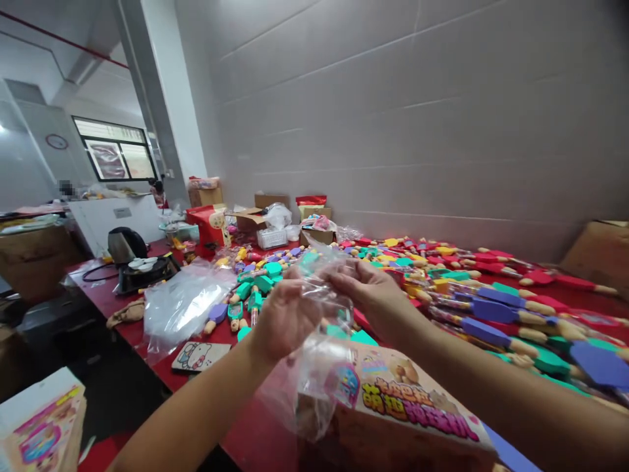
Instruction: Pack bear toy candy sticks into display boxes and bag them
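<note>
A big flat grey wall (393,118) stands behind a long red flat-topped bench (255,426). A wide heap of long plastic toys (491,311), green, purple, red and yellow with tan ends, covers much of the bench. Close to the person is a pink and tan cardboard box (393,406) with big bright letters. Left of the heap lies a flat, shiny pile of clear plastic bags (184,308). The thing in hand is a long, thin, clear plastic bag (314,387). Its top is between the two hands, and it hangs down over the left end of the box. Its long way runs from the fingers back toward the person, so one end points away and the other points near; I cannot tell which end opens. Both hands are right by it. The bare right hand (376,298) pinches its top from the right. The bare left hand (285,321) is half curled against its left side; how tightly it grips, I cannot tell.
</note>
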Tool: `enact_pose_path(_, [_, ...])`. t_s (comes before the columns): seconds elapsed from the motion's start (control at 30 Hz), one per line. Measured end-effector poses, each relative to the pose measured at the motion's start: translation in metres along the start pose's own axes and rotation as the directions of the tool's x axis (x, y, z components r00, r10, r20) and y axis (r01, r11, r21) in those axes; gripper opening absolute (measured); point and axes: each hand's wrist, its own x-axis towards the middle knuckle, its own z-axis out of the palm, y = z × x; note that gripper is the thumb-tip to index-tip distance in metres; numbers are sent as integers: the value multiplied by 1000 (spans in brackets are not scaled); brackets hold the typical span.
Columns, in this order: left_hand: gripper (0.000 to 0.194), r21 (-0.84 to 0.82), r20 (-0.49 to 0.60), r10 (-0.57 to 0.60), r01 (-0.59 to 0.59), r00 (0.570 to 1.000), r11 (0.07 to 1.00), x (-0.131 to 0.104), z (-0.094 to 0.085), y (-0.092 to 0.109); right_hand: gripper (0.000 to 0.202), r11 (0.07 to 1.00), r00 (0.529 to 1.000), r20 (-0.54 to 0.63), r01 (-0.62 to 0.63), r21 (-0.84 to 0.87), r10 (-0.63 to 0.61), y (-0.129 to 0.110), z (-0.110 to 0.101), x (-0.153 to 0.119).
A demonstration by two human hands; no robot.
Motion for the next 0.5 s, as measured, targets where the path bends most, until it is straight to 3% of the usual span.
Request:
enact_pose_path(0.13, [16,30,-316,84,-79,945,996,-3,-28,21,48,996,983,-173,50,-75,-62,11,-12,-1])
enact_pose_path(0.23, [33,-45,-367,87,-111,926,993,-5,-32,26,51,996,989,-149,-15,-86,2,18,-11,-8])
enact_pose_path(0.3, [44,-202,-314,28,-96,949,975,-8,-23,20,52,991,992,-41,-122,-57,120,19,3,-16])
enact_pose_path(0.37, [53,-303,-147,-66,19,987,953,-13,-11,10,57,975,968,123,-218,-36,220,16,21,-23])
enact_pose_path(0.43, [54,-226,31,-142,145,989,963,-21,-4,2,60,984,958,224,-172,-49,178,11,37,-29])
enact_pose_path(0.5, [44,-76,88,-172,179,981,981,-29,-4,1,51,993,974,222,-26,-119,52,5,43,-31])
